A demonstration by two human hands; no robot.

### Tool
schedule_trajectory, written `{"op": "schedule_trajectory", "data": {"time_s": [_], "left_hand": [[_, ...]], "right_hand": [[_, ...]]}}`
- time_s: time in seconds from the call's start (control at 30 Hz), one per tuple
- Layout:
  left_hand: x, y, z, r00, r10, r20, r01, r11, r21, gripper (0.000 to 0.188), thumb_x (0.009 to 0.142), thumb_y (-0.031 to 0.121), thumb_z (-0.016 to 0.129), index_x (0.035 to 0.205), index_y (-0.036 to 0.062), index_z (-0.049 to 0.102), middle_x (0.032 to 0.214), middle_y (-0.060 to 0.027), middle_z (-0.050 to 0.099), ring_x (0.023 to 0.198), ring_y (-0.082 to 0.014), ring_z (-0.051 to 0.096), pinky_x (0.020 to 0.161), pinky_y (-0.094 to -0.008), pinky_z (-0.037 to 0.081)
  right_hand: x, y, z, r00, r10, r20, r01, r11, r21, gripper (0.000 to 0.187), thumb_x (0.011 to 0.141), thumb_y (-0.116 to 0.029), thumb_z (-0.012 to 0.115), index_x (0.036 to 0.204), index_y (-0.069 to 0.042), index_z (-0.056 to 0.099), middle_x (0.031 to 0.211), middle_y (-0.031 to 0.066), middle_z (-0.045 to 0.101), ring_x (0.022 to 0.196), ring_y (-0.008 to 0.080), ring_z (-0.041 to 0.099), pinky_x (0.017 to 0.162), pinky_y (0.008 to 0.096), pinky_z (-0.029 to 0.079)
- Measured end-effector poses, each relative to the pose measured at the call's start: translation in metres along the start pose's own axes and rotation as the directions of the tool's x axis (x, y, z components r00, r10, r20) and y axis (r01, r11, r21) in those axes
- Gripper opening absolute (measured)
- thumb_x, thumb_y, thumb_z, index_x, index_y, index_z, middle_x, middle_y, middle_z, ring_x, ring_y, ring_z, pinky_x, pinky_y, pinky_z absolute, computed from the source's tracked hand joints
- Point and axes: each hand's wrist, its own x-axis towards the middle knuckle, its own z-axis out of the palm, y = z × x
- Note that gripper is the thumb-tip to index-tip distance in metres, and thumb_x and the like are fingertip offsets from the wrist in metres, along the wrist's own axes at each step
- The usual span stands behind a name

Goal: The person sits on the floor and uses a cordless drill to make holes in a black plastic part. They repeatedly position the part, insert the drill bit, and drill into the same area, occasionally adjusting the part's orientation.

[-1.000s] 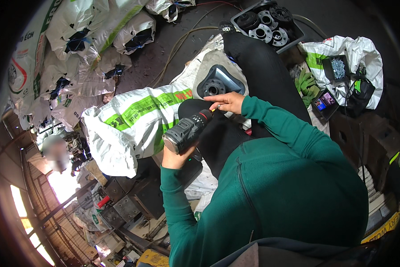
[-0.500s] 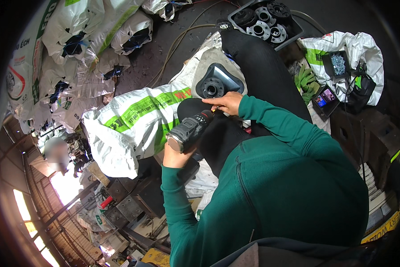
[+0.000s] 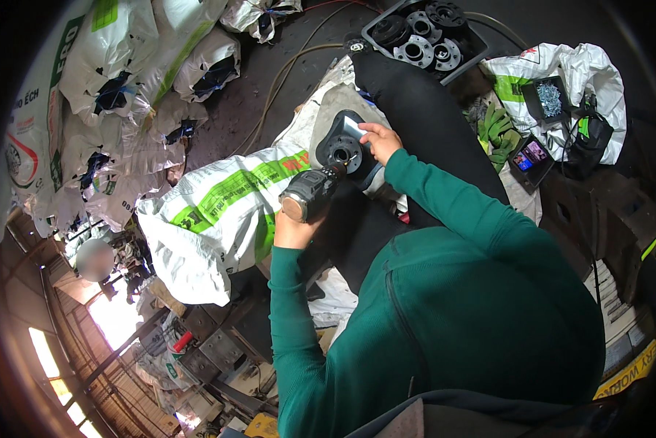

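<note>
My left hand [image 3: 293,231] is wrapped round a grey-and-black cordless drill [image 3: 310,193]. The drill's nose points away from me, its tip at the near edge of a round black hub [image 3: 344,151] with holes around its ring. That hub sits at the near end of a dark, rounded triangular metal plate [image 3: 334,126], whose far surface shines. A grey cloth [image 3: 352,101] lies under the plate, between my legs. At the plate's right edge, my right hand [image 3: 381,142] is closed, with thumb and forefinger gripping the rim.
Beyond my leg stands a grey crate [image 3: 477,62] of flanged black hubs. To the right are a black box of small screws [image 3: 550,98], green gloves [image 3: 499,133] and a phone-like screen [image 3: 530,155]. Stuffed white sacks [image 3: 109,73] pile up at left. Another person [image 3: 113,270] is far left.
The drill has swung up and away from me, its tip now at the hub. My right hand has left the drill's nose and moved to the plate's right edge.
</note>
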Motion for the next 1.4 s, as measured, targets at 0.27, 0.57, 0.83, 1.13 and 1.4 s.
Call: {"op": "schedule_trajectory", "data": {"time_s": [0.27, 0.57, 0.83, 1.13, 1.4], "left_hand": [[0.033, -0.014, 0.017, 0.996, 0.055, 0.07, -0.063, 0.991, 0.118, 0.041, 0.071, 0.024, 0.073, 0.105, 0.0056, 0.061, 0.101, -0.0139, 0.064, 0.093, -0.0294, 0.062, 0.08, -0.036, 0.049], [0.052, 0.003, 0.016, 0.989, -0.044, 0.14, 0.011, 0.974, 0.228, 0.036, 0.07, 0.025, 0.071, 0.1, 0.0058, 0.063, 0.096, -0.0162, 0.065, 0.089, -0.0327, 0.062, 0.076, -0.0381, 0.05], [0.059, 0.002, 0.019, 0.981, -0.041, 0.188, -0.019, 0.951, 0.307, 0.034, 0.064, 0.012, 0.07, 0.096, 0.003, 0.064, 0.091, -0.0134, 0.066, 0.087, -0.0282, 0.064, 0.078, -0.0351, 0.05], [0.059, 0.011, 0.014, 0.974, -0.098, 0.203, 0.038, 0.959, 0.28, 0.035, 0.058, 0.007, 0.069, 0.092, 0.0004, 0.062, 0.088, -0.0161, 0.065, 0.084, -0.0324, 0.062, 0.076, -0.0367, 0.05], [0.064, 0.014, 0.009, 0.964, -0.004, 0.266, -0.082, 0.946, 0.313, 0.057, 0.063, 0.009, 0.068, 0.117, 0.0106, 0.05, 0.093, -0.016, 0.064, 0.085, -0.0369, 0.061, 0.072, -0.0402, 0.05]], "right_hand": [[0.026, 0.026, 0.022, 0.971, -0.078, -0.224, 0.005, 0.952, -0.307, 0.027, 0.081, -0.027, 0.064, 0.096, -0.005, 0.066, 0.088, 0.0075, 0.068, 0.079, 0.0169, 0.063, 0.074, 0.0281, 0.047], [0.031, 0.035, 0.024, 0.985, 0.024, -0.17, -0.079, 0.942, -0.328, 0.035, 0.073, -0.038, 0.072, 0.081, -0.004, 0.069, 0.079, 0.0104, 0.068, 0.075, 0.0202, 0.063, 0.072, 0.0313, 0.047], [0.03, 0.029, 0.028, 0.97, 0.115, -0.213, -0.172, 0.947, -0.27, 0.038, 0.07, -0.04, 0.074, 0.079, -0.003, 0.068, 0.078, 0.0112, 0.068, 0.073, 0.0206, 0.063, 0.071, 0.0324, 0.048], [0.027, 0.025, 0.028, 0.973, 0.111, -0.201, -0.158, 0.959, -0.233, 0.04, 0.071, -0.039, 0.073, 0.08, -0.001, 0.068, 0.077, 0.0123, 0.068, 0.072, 0.0214, 0.063, 0.07, 0.0329, 0.048], [0.026, 0.027, 0.028, 0.975, 0.085, -0.207, -0.125, 0.974, -0.189, 0.039, 0.071, -0.039, 0.073, 0.081, -0.001, 0.068, 0.077, 0.0122, 0.068, 0.072, 0.021, 0.063, 0.07, 0.0321, 0.048]]}}
